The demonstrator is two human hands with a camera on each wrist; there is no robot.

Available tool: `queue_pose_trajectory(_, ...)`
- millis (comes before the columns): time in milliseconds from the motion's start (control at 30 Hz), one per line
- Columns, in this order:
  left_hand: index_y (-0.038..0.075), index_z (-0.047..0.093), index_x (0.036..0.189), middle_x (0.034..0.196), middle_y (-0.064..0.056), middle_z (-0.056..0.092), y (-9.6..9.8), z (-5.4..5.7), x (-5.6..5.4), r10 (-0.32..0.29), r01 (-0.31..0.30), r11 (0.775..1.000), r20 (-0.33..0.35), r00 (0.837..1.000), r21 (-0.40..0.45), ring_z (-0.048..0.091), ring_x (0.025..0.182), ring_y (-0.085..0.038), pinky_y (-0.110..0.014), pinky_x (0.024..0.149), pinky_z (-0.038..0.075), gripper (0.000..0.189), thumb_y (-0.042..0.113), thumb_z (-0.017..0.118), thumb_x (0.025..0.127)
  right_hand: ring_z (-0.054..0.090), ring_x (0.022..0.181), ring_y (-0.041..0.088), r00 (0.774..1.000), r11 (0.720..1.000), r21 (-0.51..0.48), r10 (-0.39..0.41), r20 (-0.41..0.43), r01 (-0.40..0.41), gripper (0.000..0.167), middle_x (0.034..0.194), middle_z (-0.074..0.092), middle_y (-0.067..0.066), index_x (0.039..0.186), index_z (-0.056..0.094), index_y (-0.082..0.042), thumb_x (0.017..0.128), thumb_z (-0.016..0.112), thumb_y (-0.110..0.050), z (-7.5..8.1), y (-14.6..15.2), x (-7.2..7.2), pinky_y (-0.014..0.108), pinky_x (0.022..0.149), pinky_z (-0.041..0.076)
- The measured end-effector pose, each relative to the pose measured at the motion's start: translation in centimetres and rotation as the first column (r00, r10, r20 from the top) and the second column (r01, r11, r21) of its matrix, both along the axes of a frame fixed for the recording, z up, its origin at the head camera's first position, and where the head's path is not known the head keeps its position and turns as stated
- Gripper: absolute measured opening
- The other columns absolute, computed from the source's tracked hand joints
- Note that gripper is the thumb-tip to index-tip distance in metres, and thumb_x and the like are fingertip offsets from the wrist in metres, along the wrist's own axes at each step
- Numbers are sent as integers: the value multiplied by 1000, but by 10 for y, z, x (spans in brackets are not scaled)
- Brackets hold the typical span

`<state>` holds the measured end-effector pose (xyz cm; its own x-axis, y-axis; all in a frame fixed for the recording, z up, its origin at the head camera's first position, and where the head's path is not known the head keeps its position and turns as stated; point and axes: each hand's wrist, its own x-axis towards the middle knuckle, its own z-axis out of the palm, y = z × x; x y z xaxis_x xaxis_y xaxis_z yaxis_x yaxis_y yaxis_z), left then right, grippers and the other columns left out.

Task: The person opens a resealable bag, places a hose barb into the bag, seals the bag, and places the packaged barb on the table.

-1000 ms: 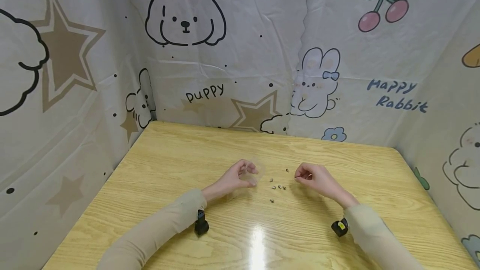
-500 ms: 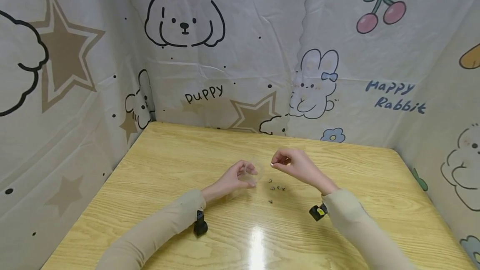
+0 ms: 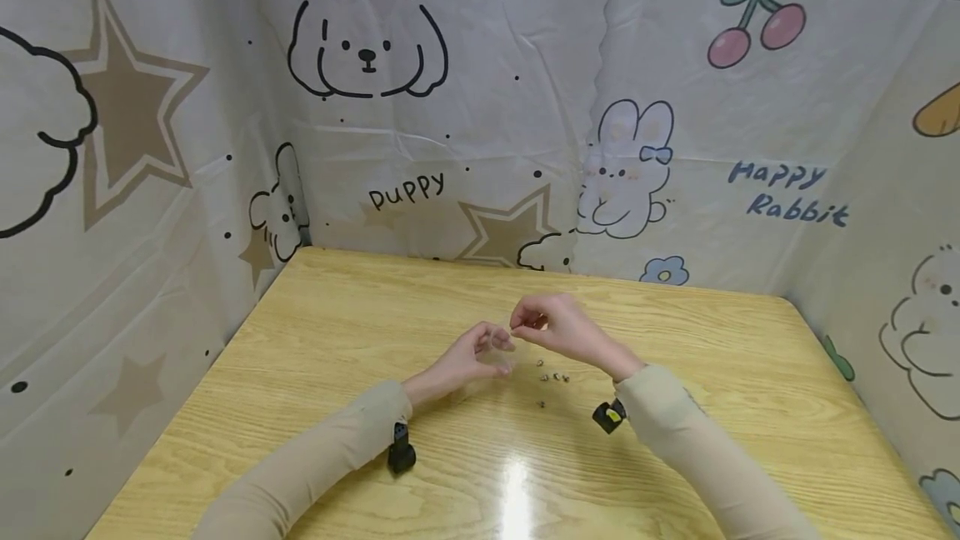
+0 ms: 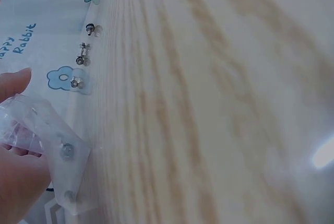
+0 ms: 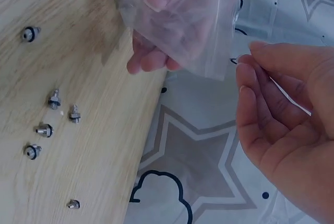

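My left hand [image 3: 465,358] holds a clear plastic zip bag [image 5: 222,36], thumb on one side and fingers on the other. In the left wrist view, small metal pieces [image 4: 67,151] show through the bag's wall. My right hand [image 3: 566,330] is at the bag's upper right, thumb and index fingertips pinched together. A small metal fitting appears to be in that pinch, though the fingertips mostly hide it now. Several small metal fittings with black rings [image 5: 54,100] lie on the table below the hands. One of them [image 5: 73,204] shows in the right wrist view, apart from the cluster.
The hands work above a light wood-grain table [image 3: 360,307]. A printed curtain [image 3: 480,123] hangs behind it and along both sides. Each wrist carries a black camera, such as the one under the right sleeve [image 3: 607,417].
My right hand has lifted and moved left from above the table to the bag, fingertips still pinched; a bright speck showed at them half a second ago. My left hand has stayed in place.
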<state>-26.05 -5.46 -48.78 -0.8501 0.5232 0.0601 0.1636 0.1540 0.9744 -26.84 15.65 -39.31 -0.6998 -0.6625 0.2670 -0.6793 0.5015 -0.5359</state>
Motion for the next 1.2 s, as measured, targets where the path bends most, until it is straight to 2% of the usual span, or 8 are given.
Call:
queue_pose_trajectory(133, 5, 50, 123, 128, -16, 63, 0, -1, 0, 7, -7, 1000, 2, 1000, -2, 54, 130, -32, -57, 119, 32, 44, 8, 74, 87, 65, 78, 7, 998, 998, -19, -51, 21, 52, 8, 87, 72, 2, 94, 70, -8, 93, 69, -15, 0, 6, -3, 21, 73, 58)
queue_pose_trajectory(267, 5, 51, 124, 128, -16, 63, 0, 0, -1, 20, -20, 1000, 14, 1000, -7, 53, 130, -32, -55, 120, 32, 44, 9, 75, 86, 64, 79, 7, 989, 990, -28, -140, 52, 142, 5, 89, 73, 2, 95, 71, -9, 93, 69, -14, -4, 20, -9, 21, 73, 58)
queue_pose_trajectory(367, 5, 51, 124, 128, -16, 64, 0, 1, 0, 24, -24, 1000, 13, 1000, -9, 53, 131, -33, -54, 121, 31, 45, 9, 75, 86, 64, 79, 8, 976, 978, -23, -206, 71, 208, 5, 91, 73, 4, 95, 71, -9, 93, 69, -13, -13, 34, -15, 21, 73, 57)
queue_pose_trajectory(667, 4, 52, 125, 127, -15, 64, 0, 1, 0, 29, -30, 999, -10, 1000, -24, 49, 135, -34, -57, 124, 23, 46, 12, 76, 86, 64, 78, 14, 941, 942, 47, -334, 56, 332, 8, 88, 73, 10, 91, 70, -2, 91, 70, -10, -53, 71, -28, 21, 70, 54)
queue_pose_trajectory(867, 4, 52, 125, 127, -15, 64, 0, 1, 1, 34, -34, 999, -7, 999, -27, 49, 135, -34, -57, 124, 22, 48, 11, 77, 85, 62, 77, 13, 923, 924, 124, -373, 95, 361, 6, 86, 72, 10, 90, 72, -2, 88, 71, -7, -69, 79, -30, 21, 70, 52)
queue_pose_trajectory(1033, 5, 53, 125, 127, -14, 64, 0, 2, 2, 46, -46, 999, 12, 999, -27, 48, 135, -33, -55, 124, 23, 46, 10, 76, 85, 60, 74, 9, 907, 911, 154, -401, 128, 381, 5, 84, 73, 7, 89, 73, -4, 87, 72, -8, -73, 80, -30, 21, 68, 51)
queue_pose_trajectory(1200, 5, 53, 124, 127, -14, 64, 1, 1, 2, 45, -44, 999, 26, 999, -21, 50, 134, -33, -53, 123, 27, 46, 8, 76, 85, 60, 72, 8, 903, 904, 171, -414, 117, 392, 5, 83, 73, 6, 87, 74, -5, 87, 74, -10, -78, 80, -32, 22, 67, 50)
